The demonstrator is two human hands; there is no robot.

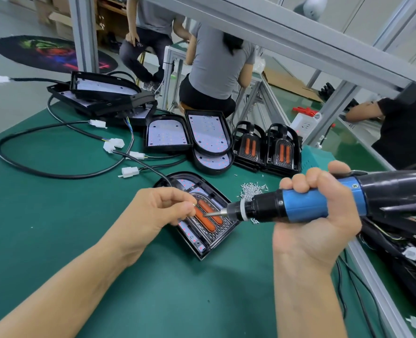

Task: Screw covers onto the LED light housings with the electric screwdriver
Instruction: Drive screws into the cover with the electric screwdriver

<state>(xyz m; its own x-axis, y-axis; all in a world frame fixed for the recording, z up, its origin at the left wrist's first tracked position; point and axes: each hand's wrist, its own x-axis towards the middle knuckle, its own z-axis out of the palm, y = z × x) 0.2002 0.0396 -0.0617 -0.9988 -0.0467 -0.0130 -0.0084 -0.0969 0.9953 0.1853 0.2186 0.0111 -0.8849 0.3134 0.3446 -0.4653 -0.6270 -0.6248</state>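
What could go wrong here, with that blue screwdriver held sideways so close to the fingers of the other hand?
1. The left hand pinches a tiny silver screw right at the metal bit of the blue and black electric screwdriver, gripped by the right hand; a slip could jab a finger.
2. The screw might drop into the black LED housing with the orange-striped cover.
3. The loose pile of small silver screws beside the housing could scatter if bumped.
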